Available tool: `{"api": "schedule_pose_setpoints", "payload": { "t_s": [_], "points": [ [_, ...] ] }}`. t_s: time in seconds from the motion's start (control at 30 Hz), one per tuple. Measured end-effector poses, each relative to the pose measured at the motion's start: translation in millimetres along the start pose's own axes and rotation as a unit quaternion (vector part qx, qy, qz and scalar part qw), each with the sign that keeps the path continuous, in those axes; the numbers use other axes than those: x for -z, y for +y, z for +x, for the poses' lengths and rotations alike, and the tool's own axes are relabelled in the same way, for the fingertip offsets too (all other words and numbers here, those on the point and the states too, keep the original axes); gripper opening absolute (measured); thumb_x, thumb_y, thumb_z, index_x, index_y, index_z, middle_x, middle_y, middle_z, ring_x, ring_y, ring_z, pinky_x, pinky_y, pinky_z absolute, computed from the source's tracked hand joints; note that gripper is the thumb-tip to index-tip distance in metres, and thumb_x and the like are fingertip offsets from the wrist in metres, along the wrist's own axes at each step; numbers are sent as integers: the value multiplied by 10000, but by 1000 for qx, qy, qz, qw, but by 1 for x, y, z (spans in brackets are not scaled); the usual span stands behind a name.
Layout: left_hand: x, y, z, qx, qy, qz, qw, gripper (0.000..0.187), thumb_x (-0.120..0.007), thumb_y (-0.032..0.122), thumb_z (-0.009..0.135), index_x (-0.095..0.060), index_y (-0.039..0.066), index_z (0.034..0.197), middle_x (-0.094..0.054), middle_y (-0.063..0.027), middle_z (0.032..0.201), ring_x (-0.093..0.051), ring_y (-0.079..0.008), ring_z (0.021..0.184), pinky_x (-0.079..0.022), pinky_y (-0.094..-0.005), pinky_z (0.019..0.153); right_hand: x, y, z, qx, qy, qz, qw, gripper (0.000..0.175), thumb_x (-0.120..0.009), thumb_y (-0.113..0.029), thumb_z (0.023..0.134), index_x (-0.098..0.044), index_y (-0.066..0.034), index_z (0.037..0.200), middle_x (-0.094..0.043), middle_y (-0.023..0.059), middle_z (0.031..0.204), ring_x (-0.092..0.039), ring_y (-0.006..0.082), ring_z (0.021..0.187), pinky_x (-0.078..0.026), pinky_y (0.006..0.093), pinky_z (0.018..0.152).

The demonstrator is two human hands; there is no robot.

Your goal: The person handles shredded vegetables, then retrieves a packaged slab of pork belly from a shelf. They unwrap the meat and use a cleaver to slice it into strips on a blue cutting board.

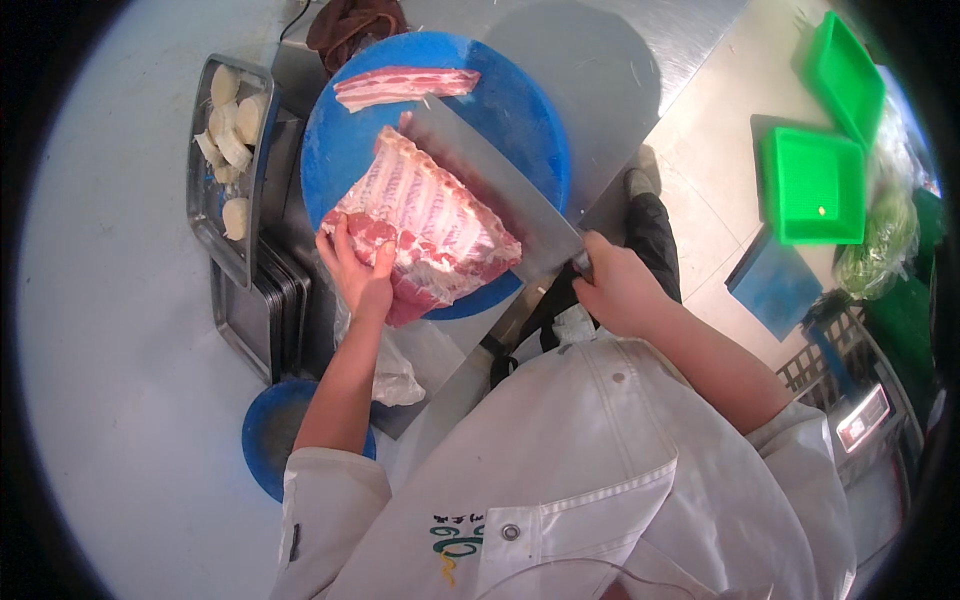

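Note:
A rack of raw pork ribs (427, 214) lies on a round blue cutting board (517, 112). My left hand (360, 262) grips its lower left edge, thumb and fingers spread over the meat. In my right hand (619, 285) is the handle of a broad cleaver (487, 180), whose blade lies along the right edge of the rack, with reddish smears on its face. Whether the cutting edge touches the meat or the board cannot be told. Above the rack, near the board's top, rests a separate cut strip of ribs (405, 86).
Left of the board, a metal tray (259, 187) holds several pale round pieces, above stacked metal trays (244, 322). A brown cloth (352, 30) lies beyond the board. Clear plastic (397, 371) lies near my left forearm. Green baskets (780, 187) stand at the right.

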State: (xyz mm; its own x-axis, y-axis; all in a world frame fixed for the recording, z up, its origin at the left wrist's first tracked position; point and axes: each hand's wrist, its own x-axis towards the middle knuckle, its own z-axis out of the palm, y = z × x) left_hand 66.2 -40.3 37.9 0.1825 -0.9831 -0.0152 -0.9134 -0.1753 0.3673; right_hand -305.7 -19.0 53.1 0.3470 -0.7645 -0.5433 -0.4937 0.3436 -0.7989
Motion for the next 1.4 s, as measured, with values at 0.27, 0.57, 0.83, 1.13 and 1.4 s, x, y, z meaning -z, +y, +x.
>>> {"api": "schedule_pose_setpoints", "payload": {
  "t_s": [0.27, 0.57, 0.83, 1.13, 1.4],
  "points": [
    [-3, -1, 0, -33, 0, -9, 999, 788, -762, 266, 765, -408, 89, 1447, -205, -249, 1536, -311, -455, 1380, -280, -494, 1148, -10, 8, -8, -76, -32, 52, 995, 228, -635, -114, 834, -521, 13, 985, -642, 230, 821, -658, 385, 816, -503, 418, 737],
    [-6, -4, -4, -20, 23, 3, 1000, 803, -768, 319, 769, -409, 99, 1452, -214, -272, 1531, -307, -476, 1377, -291, -503, 1141, -23, 2, 2, -36, 8, 81, 996, 229, -603, -114, 861, -543, 36, 1023, -659, 296, 940, -636, 467, 926, -515, 480, 806],
    [-7, -7, -2, -40, 26, -1, 999, 795, -758, 348, 779, -410, 116, 1456, -241, -274, 1521, -331, -472, 1370, -303, -504, 1133, -39, 12, -30, -85, -4, 107, 991, 221, -617, -115, 823, -534, 11, 985, -643, 230, 840, -641, 414, 828, -499, 433, 756],
    [10, 14, -2, 21, -4, 91, 996, 831, -760, 429, 797, -392, 120, 1475, -234, -257, 1560, -332, -490, 1368, -280, -551, 1129, -40, 23, -34, 6, 102, 53, 993, 212, -627, -127, 844, -505, 18, 939, -651, 267, 795, -642, 469, 837, -513, 517, 727],
    [26, 142, 53, -420, -67, 140, 894, 523, -685, 103, 668, -596, 107, 1183, -571, -126, 1265, -487, -343, 1252, -302, -505, 1095, 30, 63, -80, -112, 190, 213, 952, 212, -655, -45, 863, -506, -10, 1010, -601, 84, 782, -593, 182, 696, -500, 332, 659]
  ]
}}
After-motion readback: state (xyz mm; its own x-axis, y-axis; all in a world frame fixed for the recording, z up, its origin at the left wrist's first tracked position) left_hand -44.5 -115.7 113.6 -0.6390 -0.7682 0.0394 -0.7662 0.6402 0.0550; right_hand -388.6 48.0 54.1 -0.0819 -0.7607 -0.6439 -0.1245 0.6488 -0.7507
